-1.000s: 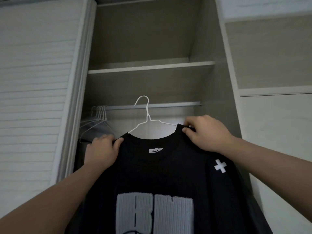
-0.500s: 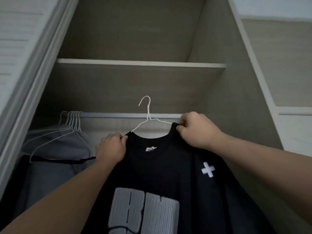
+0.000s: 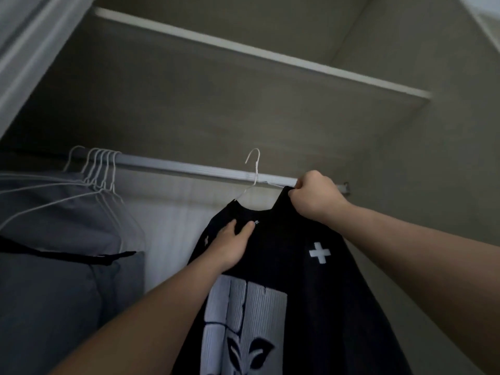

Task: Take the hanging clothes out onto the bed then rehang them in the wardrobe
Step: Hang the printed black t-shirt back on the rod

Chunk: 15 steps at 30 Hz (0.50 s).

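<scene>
The fingers of the right hand are curled tight and pressed together, pinching the right shoulder of the black T-shirt at the collar, right of centre in the frame; the fist sits just in front of the silver rail, near its right end. The fingers of the left hand lie close together on the shirt just below the collar, thumb pointing up beside them; whether they pinch a fold of the cloth or only press on it cannot be told in the dim, blurred view.

The T-shirt hangs on a white wire hanger in the lower centre and right of the frame, inside the wardrobe; the hook stands up in front of the rail with its tip above it; the shirt tilts, its right shoulder higher than the left. A white cross shows on the right sleeve and a large grey print on the chest.

At the left end of the rail hang several more white wire hangers, bunched together; a grey garment hangs under them, with a dark strap across it. A shelf runs across the upper frame above the rail; the edge of a pale door shows in the upper left corner.
</scene>
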### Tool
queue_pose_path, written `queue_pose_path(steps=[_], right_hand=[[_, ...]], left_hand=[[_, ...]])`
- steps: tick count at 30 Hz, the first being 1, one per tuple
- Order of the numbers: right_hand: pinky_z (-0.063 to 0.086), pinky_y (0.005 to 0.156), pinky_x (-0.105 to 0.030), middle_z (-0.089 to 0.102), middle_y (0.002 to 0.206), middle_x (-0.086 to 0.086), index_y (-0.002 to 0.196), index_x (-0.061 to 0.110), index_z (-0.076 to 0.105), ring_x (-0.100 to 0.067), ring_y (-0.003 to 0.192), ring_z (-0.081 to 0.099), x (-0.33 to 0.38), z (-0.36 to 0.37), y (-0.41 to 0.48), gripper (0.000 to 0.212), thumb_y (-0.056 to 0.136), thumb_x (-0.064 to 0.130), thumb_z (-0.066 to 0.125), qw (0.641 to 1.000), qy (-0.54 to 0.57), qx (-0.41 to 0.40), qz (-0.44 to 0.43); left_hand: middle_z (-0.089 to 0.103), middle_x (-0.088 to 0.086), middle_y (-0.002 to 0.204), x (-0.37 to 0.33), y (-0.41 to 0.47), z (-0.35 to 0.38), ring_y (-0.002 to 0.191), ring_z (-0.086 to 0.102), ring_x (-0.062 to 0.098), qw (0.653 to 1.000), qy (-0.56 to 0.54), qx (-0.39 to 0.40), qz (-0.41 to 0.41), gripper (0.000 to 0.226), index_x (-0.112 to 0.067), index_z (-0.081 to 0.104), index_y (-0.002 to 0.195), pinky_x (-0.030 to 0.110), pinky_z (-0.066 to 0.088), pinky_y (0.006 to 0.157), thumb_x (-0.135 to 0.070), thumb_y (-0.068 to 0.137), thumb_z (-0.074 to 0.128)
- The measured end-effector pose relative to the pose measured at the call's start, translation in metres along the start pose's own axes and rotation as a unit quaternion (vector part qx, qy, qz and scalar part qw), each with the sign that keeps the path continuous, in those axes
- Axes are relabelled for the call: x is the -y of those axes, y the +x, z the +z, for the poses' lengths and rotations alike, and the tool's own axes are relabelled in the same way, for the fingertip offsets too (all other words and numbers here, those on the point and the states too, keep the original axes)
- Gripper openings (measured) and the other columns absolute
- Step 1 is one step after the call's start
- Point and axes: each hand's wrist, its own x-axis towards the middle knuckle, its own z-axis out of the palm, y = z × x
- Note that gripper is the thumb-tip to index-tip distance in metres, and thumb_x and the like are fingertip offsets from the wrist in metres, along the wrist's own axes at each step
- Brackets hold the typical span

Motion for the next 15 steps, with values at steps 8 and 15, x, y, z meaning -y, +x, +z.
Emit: queue_pose_path(steps=[8, 15], right_hand=[[0.048, 0.073, -0.03, 0.062, 0.083, -0.014, 0.08, 0.005, 0.061, -0.032, 0.084, 0.062, 0.01, 0.045, 0.006, 0.02, 0.082, 0.023, 0.053, 0.999, 0.019, 0.009, 0.037], [0.046, 0.063, -0.028, 0.063, 0.075, -0.012, 0.078, 0.001, 0.064, -0.03, 0.074, 0.062, 0.013, 0.056, -0.004, 0.021, 0.084, 0.02, 0.059, 0.998, 0.029, 0.029, 0.038]], left_hand=[[0.04, 0.0, 0.155, 0.04, 0.016, 0.002, 0.14, 0.039, 0.019, 0.998, -0.036, 0.033, 0.03, 0.079, -0.024, 0.032, 0.154, 0.026, 0.031, 0.104, -0.071, 0.092, 0.04], [0.058, 0.003, 0.138, 0.052, 0.02, 0.005, 0.126, 0.054, 0.02, 0.998, -0.052, 0.037, 0.019, 0.064, -0.017, 0.051, 0.142, 0.04, 0.037, 0.112, -0.062, 0.097, 0.04]])
